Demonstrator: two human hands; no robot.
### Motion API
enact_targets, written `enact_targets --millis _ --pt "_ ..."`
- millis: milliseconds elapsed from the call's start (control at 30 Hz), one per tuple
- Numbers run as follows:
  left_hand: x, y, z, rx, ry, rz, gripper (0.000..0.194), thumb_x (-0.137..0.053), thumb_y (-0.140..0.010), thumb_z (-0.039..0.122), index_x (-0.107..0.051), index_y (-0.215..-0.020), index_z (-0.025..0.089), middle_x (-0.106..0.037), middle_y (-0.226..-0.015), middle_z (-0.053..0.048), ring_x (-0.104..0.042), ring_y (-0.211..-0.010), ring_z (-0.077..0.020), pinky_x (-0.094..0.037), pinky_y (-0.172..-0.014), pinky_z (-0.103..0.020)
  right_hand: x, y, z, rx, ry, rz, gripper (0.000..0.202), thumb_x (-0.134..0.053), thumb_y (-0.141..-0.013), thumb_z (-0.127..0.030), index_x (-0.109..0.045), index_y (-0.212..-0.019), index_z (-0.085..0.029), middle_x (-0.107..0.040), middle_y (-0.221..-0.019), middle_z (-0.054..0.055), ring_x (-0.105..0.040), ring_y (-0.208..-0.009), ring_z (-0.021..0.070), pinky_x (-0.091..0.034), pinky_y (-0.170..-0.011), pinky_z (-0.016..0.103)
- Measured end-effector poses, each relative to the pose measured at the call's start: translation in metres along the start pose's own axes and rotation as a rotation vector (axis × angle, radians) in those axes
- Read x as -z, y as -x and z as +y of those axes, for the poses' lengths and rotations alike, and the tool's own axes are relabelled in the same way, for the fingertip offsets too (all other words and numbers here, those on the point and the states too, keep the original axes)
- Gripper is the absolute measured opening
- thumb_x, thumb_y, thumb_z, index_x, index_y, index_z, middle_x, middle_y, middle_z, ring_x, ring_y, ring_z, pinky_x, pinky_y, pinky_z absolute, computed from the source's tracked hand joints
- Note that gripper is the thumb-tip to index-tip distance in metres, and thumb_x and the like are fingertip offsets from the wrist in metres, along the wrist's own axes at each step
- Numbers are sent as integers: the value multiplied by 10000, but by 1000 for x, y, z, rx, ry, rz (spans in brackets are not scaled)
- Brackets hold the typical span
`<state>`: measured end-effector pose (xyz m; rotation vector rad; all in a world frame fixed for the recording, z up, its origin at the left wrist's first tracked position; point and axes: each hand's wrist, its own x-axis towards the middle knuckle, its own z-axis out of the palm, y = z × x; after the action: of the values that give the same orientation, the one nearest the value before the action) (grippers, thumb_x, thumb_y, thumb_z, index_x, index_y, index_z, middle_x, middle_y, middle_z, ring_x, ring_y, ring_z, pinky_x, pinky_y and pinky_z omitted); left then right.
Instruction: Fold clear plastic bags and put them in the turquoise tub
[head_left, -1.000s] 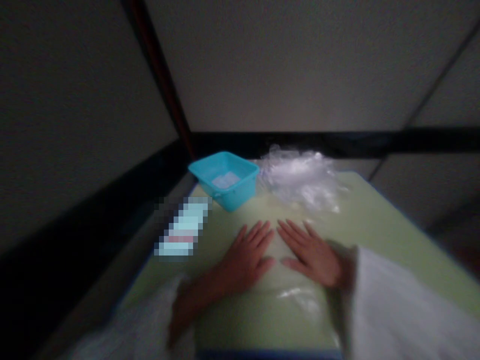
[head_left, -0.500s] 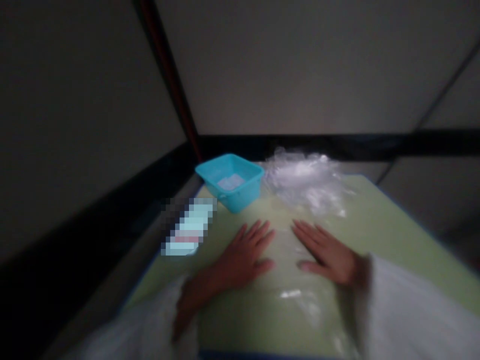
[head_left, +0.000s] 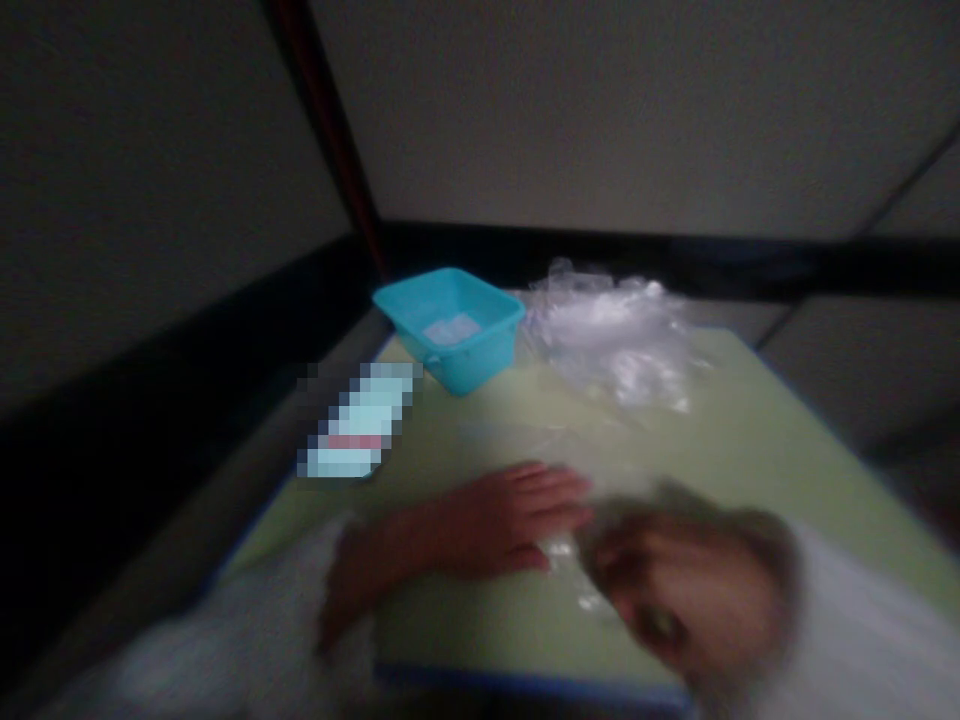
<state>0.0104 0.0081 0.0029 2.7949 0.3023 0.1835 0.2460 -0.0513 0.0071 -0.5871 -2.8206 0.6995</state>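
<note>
Surface: yellow-green tabletop, blue-edged. Room: dim, pale panelled wall with dark band. Counts: one turquoise basin, white contents inside; one heap of clear plastic just beside it; one pixelated item at the left edge; two hands. One clear plastic film lies flat near centre, under the left hand, fingers extended, released. Right hand: motion-blurred, fingers apparently curled near film; cannot tell whether they grasp it.

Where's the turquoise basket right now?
In the head view, the turquoise basket sits left of centre at the table's far end, just left of the clear plastic pile.
</note>
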Motion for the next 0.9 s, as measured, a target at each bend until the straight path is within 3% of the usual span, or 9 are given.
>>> enact_targets --millis 200,300,367,467,533,633,700,833,900 --pt "-4 -2 -2 -34 43 -28 594 -415 -906 532 -462 -1309 99 -290 -1483 -183 -180 -1410 -277 -160 -1148 -433 16 -3 8 -29 -191 22 132 -523 -665 -77 -562 -697 -199 -584 -687 15 -535 -656 134 -436 -594 244" --pt "-4 3 -6 -32 132 57 707 -491 -857 561 -367 -1374 94 -272 -1487 -199 -220 -1396 -284 -205 -1134 -429 30 -2 12 -122 -321 88 131 -486 -714 -67 -555 -741 -175 -583 -670 12 -527 -599 113 -422 -547 226" --pt "-5 6 -8 -8 207 128 689 -565 -820 527 -393 -1356 129 -351 -1449 -183 -304 -1354 -296 -256 -1108 -435 37 -1 17 -209 -359 163 90 -482 -763 -107 -547 -765 -171 -580 -670 11 -521 -586 113 -408 -523 226" --pt "-9 10 -9 60 361 201 591 -635 -784 415 -451 -1290 171 -538 -1259 -143 -503 -1163 -268 -384 -1005 -408 40 -2 26 -309 -388 251 66 -498 -810 -195 -541 -852 -168 -572 -672 1 -507 -574 114 -387 -497 224" --pt "-12 10 -7 115 504 213 654 -644 -787 360 -360 -1346 176 -607 -1098 -106 -581 -978 -205 -461 -891 -349 37 -5 33 -354 -398 291 137 -499 -817 -218 -532 -938 -162 -563 -663 -10 -494 -552 111 -373 -481 220" --pt "-14 8 -4 176 666 194 781 -639 -804 287 -177 -1423 177 -628 -972 -56 -580 -810 -139 -487 -775 -280 29 -8 39 -417 -343 339 184 -487 -821 -221 -517 -991 -157 -542 -646 -20 -484 -539 117 -379 -498 235" --pt "-13 6 -4 205 690 181 788 -634 -806 255 -159 -1430 183 -627 -949 -43 -562 -764 -120 -481 -736 -258 27 -8 39 -477 -234 374 168 -486 -823 -231 -525 -971 -160 -545 -653 -12 -494 -560 128 -393 -532 253" --pt "-9 6 -6 262 551 220 664 -627 -804 278 -311 -1382 193 -601 -887 -22 -519 -690 -110 -453 -637 -225 30 -8 34 -563 -92 490 150 -470 -827 -244 -554 -919 -160 -583 -695 18 -514 -578 137 -394 -549 261" --pt "-7 6 -6 243 422 249 495 -610 -816 307 -465 -1272 179 -597 -905 -41 -543 -758 -136 -466 -695 -255 32 -8 33 -541 -113 523 119 -475 -817 -250 -556 -845 -167 -583 -687 19 -515 -572 134 -392 -540 253"
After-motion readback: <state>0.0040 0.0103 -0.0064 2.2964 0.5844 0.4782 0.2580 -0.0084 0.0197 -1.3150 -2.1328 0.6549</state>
